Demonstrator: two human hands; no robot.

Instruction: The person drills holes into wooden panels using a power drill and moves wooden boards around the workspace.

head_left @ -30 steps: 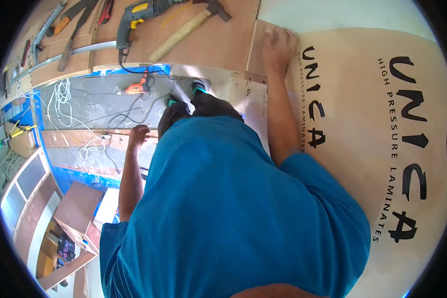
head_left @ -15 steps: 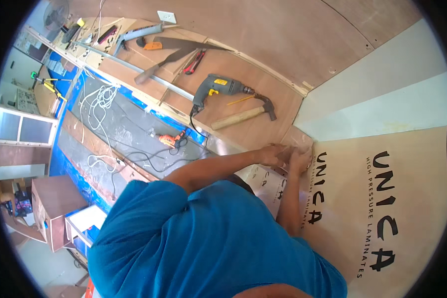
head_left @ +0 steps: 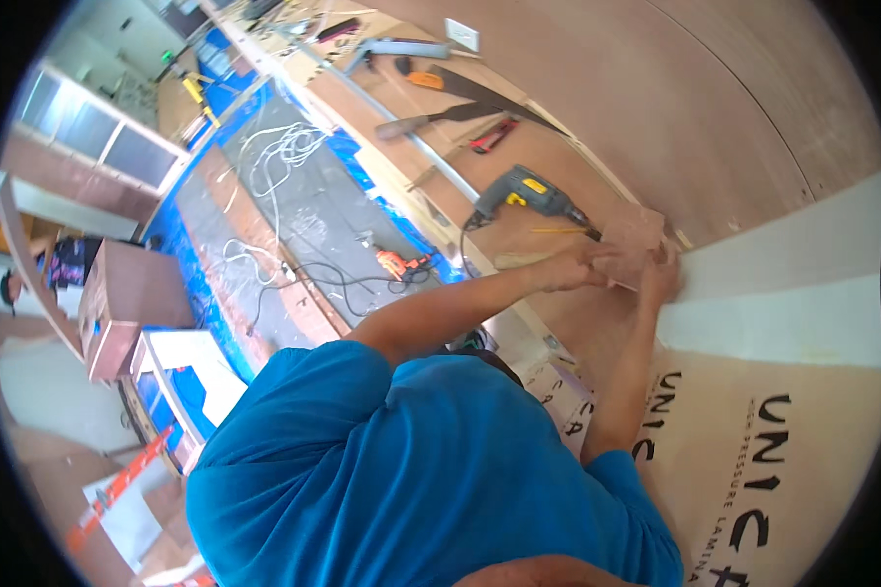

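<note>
My left hand (head_left: pixel 570 269) and my right hand (head_left: pixel 662 279) hold a small reddish-brown board piece (head_left: pixel 632 235) between them, above the plywood bench top. The left fingers grip its near left edge, and the right fingers close on its right side. Right behind the piece, the hammer's head is hidden; only part of its wooden handle (head_left: pixel 521 260) shows past my left hand. A grey and yellow power drill (head_left: pixel 531 194) lies just beyond, its bit pointing toward the piece. Beside the bit is a yellow pencil (head_left: pixel 558 231).
Farther along the bench lie a red utility knife (head_left: pixel 493 136), a wooden-handled scraper (head_left: pixel 431 122), a handsaw (head_left: pixel 489 93) and a caulking gun (head_left: pixel 406 47). A pale panel (head_left: pixel 783 313) rises at right, above a printed sheet (head_left: pixel 724 386). White cable (head_left: pixel 284 147) and an orange drill (head_left: pixel 396 264) occupy the floor.
Both hands have moved the board piece from the corner by the pale panel, leftward and farther out, over the hammer's head. My view has turned, shifting the bench rightward in the picture.
</note>
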